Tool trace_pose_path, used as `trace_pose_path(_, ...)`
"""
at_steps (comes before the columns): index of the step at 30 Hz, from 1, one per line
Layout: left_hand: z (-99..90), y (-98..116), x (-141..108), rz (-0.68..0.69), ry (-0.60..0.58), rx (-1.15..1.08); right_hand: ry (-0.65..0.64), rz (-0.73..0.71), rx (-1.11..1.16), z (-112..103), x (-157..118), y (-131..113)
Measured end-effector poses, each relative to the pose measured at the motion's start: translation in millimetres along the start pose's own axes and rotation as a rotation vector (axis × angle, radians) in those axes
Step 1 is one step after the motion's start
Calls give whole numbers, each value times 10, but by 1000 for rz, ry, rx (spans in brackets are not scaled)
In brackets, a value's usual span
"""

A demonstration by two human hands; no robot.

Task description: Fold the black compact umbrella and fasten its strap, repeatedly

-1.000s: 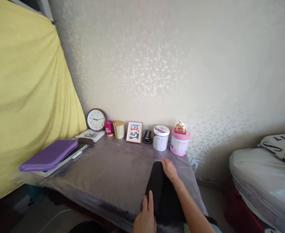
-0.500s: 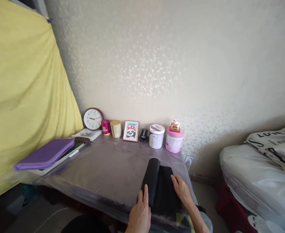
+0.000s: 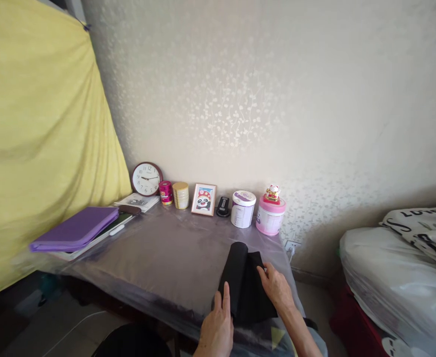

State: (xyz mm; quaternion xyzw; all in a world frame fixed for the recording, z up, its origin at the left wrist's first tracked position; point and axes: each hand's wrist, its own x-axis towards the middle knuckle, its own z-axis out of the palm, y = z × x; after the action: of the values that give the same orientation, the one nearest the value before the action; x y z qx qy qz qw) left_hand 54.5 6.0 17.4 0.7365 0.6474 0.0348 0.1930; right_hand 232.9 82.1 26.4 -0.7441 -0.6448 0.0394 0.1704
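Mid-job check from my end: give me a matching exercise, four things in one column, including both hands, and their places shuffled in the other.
Things:
1. Left hand
2. Cat figurine
3. Right hand
4. Purple folder

Places:
A. On top of the pink-lidded tub
B. At the edge of the loose black flap
C. Lying at the left end of the table
D. Against the near-left side of the black roll

Right pairs: 1-D, 2-A, 3-B, 4-C
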Motion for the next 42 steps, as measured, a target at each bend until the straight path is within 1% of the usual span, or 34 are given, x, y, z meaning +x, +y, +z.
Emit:
trace_pose_path(3, 9, 0, 6, -12, -5, 3, 8, -6, 0, -25, 23, -68)
trace_pose_path(6, 0, 3, -1, -15, -9, 3, 16, -22, 76, 5, 88, -92)
trace_pose_path(9, -25, 7, -10, -1, -14, -8, 11, -44, 260, 64, 172, -108)
trace_pose_path(12, -38, 9, -14, -1, -27, -3, -18, -36, 479, 113, 241, -181)
trace_pose_path(15, -25, 9, -3, -12, -29, 9, -22, -17, 651, 152, 287, -328)
trace_pose_path(18, -9, 8, 21, -6, -21, 7, -15, 8, 731, 204, 324, -500)
trace_pose_path(20, -4, 8, 38, -8, -8, 16, -12, 34, 743, 248, 351, -601)
trace_pose_path(22, 0, 6, 50, -12, 2, 32, -36, 61, 757, 297, 378, -679)
trace_pose_path(25, 16, 0, 62, -5, 0, 52, -121, 115, 773, 377, 416, -750)
trace_pose_path(27, 35, -6, 70, 3, -1, 55, -176, 131, 746, 427, 431, -774)
trace_pose_path(29, 57, -15, 79, 10, 5, 43, -202, 90, 681, 464, 434, -788)
trace_pose_path(32, 80, -44, 77, 19, 18, -16, -203, 6, 569, 471, 415, -806)
trace_pose_path(37, 54, -127, -25, -8, 55, -68, -267, -81, 556, 389, 357, -834)
trace_pose_path(38, 41, -140, -51, -14, 76, -65, -269, -97, 555, 372, 343, -837)
trace_pose_path(40, 18, -155, -84, 6, 165, -50, -257, -128, 548, 345, 316, -841)
trace_pose_path(42, 14, -159, -74, 102, 256, -47, -237, -156, 549, 327, 292, -843)
